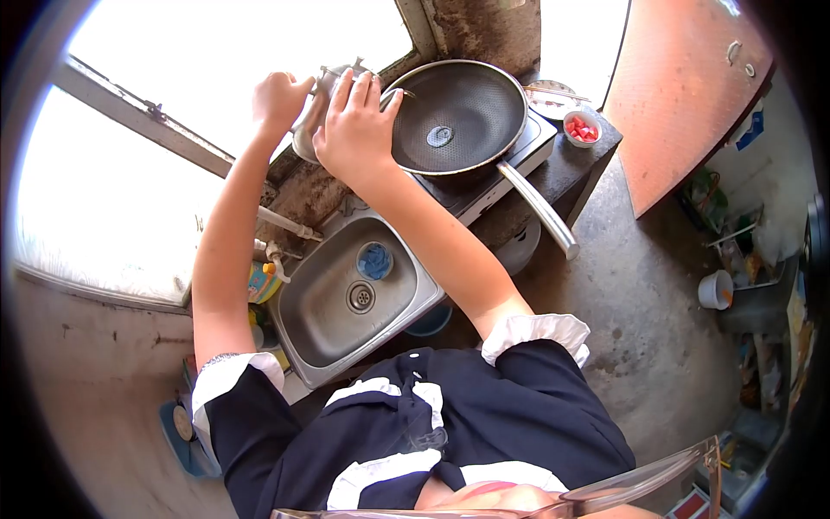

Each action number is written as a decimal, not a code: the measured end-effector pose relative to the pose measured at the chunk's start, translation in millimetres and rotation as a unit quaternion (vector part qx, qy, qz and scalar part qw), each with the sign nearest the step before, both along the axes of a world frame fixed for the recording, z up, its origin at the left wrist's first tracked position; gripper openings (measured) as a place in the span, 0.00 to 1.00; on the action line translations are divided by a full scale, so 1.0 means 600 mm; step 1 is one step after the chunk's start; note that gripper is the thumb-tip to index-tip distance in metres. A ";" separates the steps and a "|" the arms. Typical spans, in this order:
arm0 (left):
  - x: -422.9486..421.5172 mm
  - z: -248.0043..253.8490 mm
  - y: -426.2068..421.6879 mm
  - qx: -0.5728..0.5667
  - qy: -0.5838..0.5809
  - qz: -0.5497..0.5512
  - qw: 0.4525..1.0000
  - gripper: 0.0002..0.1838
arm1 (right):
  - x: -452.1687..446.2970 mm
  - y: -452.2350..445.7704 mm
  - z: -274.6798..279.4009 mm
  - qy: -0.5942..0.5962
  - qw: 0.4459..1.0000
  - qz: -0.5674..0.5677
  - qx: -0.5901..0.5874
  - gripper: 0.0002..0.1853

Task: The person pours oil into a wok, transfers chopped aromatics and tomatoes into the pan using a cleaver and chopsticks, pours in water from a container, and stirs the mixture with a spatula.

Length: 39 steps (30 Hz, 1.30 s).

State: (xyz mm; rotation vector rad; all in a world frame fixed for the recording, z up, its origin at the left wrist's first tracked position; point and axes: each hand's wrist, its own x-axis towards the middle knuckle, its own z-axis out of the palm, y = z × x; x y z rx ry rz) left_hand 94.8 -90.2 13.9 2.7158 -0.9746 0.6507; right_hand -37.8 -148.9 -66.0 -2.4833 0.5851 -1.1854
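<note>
- Head view: at upper left, before the bright window (238,52) with its worn frame, a left hand (275,105) raised, fingers curled in tightly and thumb pointing out; cannot tell whether anything sits inside.
- Just beside, a right hand (354,130) with fingers extended and a little apart, laid over a grey, rounded, dull-surfaced object (309,130); cannot tell if gripping or merely resting.
- For that grey object: placed between both hands, near the window and left of the wok, partly covered by the right hand.
- Close to the right fingertips, the rim of a black, dimpled wok (471,108) set on a silver-white stove (536,143); its long steel handle (540,212) reaching out past the stove's edge, above the floor.
- Beyond the wok, a small white bowl of red cubes (581,128) near the dark counter's edge, beside a patterned plate (553,102) with chopsticks across.
- Below the forearms, a rectangular stainless-steel sink (324,333), open basin, with a round tub of something blue (374,260) inside.
- At right, a stretch of grey concrete floor (622,268) between counter and clutter.
- On the wok's base, a pale oval patch (439,137); cannot tell whether label or liquid. On the yellow-and-teal packaging (262,283) beside the sink, lettering too small to read.
</note>
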 end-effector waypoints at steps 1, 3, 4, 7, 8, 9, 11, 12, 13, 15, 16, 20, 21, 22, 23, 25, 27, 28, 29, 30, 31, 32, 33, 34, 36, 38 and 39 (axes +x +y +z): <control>-0.004 -0.001 0.001 -0.004 0.012 0.009 1.000 0.25 | 0.000 0.001 -0.001 0.001 1.000 0.003 0.000 0.42; -0.008 -0.001 0.004 -0.010 0.022 0.017 1.000 0.25 | 0.001 0.002 -0.001 0.002 1.000 0.002 -0.004 0.42; -0.009 -0.002 0.005 -0.011 0.020 0.017 1.000 0.25 | 0.002 0.004 -0.002 0.003 1.000 -0.001 -0.006 0.43; 0.004 -0.010 0.010 -0.030 0.006 0.008 0.999 0.25 | 0.002 0.003 -0.004 -0.013 1.000 -0.004 -0.017 0.43; 0.009 -0.013 0.012 -0.039 0.001 0.004 0.999 0.25 | 0.001 0.003 -0.005 -0.021 1.000 -0.004 -0.022 0.43; 0.004 -0.013 0.014 -0.051 0.012 0.007 0.999 0.25 | 0.001 0.002 -0.005 -0.025 0.999 -0.002 -0.024 0.43; -0.008 -0.011 0.017 -0.074 0.035 0.015 0.997 0.25 | 0.000 0.002 -0.005 -0.034 0.999 0.002 -0.028 0.42; -0.009 -0.014 0.018 -0.087 0.040 0.015 0.995 0.25 | 0.000 0.003 -0.004 -0.036 0.999 0.003 -0.033 0.42; -0.008 -0.018 0.020 -0.101 0.044 0.015 0.994 0.25 | -0.002 0.003 -0.004 -0.038 0.999 0.004 -0.038 0.42; -0.004 -0.028 0.022 -0.131 0.055 0.020 0.990 0.26 | -0.004 0.002 -0.004 -0.044 0.998 0.010 -0.044 0.42; -0.004 -0.030 0.023 -0.144 0.073 0.025 0.987 0.26 | -0.005 0.001 -0.005 -0.048 0.998 0.014 -0.046 0.42; -0.008 -0.037 0.027 -0.196 0.130 0.036 0.971 0.25 | -0.018 0.000 -0.005 -0.089 0.994 0.046 -0.051 0.41; -0.010 -0.040 0.026 -0.218 0.137 0.036 0.966 0.24 | -0.027 0.001 -0.004 -0.111 0.990 0.069 -0.052 0.40; -0.010 -0.044 0.027 -0.239 0.144 0.037 0.959 0.24 | -0.041 0.005 -0.003 -0.134 0.985 0.092 -0.054 0.39; -0.006 -0.048 0.030 -0.260 0.163 0.032 0.951 0.23 | -0.056 0.009 -0.003 -0.156 0.979 0.116 -0.054 0.38; 0.004 -0.057 0.036 -0.301 0.200 0.023 0.932 0.23 | -0.098 0.019 -0.007 -0.192 0.962 0.184 -0.057 0.36; 0.000 -0.064 0.038 -0.336 0.221 0.023 0.915 0.22 | -0.142 0.034 -0.014 -0.222 0.944 0.239 -0.056 0.30; -0.004 -0.067 0.037 -0.354 0.231 0.023 0.906 0.21 | -0.160 0.041 -0.023 -0.228 0.936 0.263 -0.061 0.29; -0.006 -0.069 0.038 -0.371 0.240 0.022 0.897 0.20 | -0.176 0.048 -0.034 -0.235 0.926 0.287 -0.067 0.27; -0.006 -0.072 0.041 -0.383 0.256 0.021 0.887 0.19 | -0.190 0.054 -0.044 -0.241 0.917 0.311 -0.072 0.26; -0.007 -0.075 0.045 -0.394 0.273 0.020 0.877 0.19 | -0.206 0.060 -0.053 -0.246 0.906 0.337 -0.068 0.24; -0.008 -0.079 0.049 -0.405 0.289 0.019 0.867 0.18 | -0.219 0.067 -0.061 -0.250 0.895 0.363 -0.064 0.22; -0.019 -0.082 0.054 -0.427 0.277 0.012 0.861 0.16 | -0.230 0.076 -0.072 -0.257 0.887 0.380 -0.058 0.21; -0.030 -0.088 0.064 -0.450 0.291 0.006 0.844 0.16 | -0.237 0.085 -0.078 -0.271 0.880 0.386 -0.057 0.20; -0.058 -0.103 0.095 -0.494 0.317 -0.006 0.810 0.20 | -0.252 0.106 -0.100 -0.269 0.863 0.425 -0.044 0.19; -0.115 -0.118 0.127 -0.560 0.330 -0.003 0.760 0.16 | -0.277 0.121 -0.132 -0.249 0.838 0.486 0.008 0.19; -0.132 -0.133 0.158 -0.580 0.339 -0.028 0.741 0.16 | -0.293 0.131 -0.146 -0.224 0.824 0.515 0.072 0.18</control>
